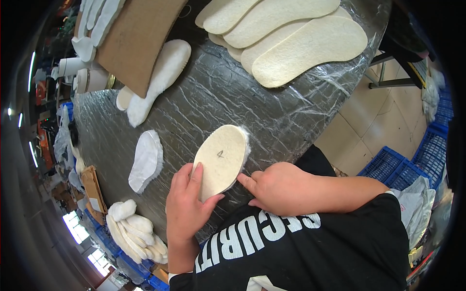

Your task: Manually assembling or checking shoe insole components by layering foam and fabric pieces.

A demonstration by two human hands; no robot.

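A cream insole (220, 157) with a white fluffy edge and a small handwritten mark lies in front of me, over the table. My left hand (188, 203) grips its lower left side, a finger on top and the thumb at its near end. At the right edge, my right hand (277, 189) has its index fingertip pressed to the rim, the other fingers curled in. Whether they reach underneath is hidden. Left of the insole, a smaller white fleece piece (146, 161) lies flat.
Large cream insoles (310, 48) overlap at the far side of the plastic-covered table (213, 87). A brown board (138, 39) partly covers a long fleece insole (162, 72). Fleece pieces (133, 230) are heaped at lower left. Blue crates (388, 167) stand on the floor at right.
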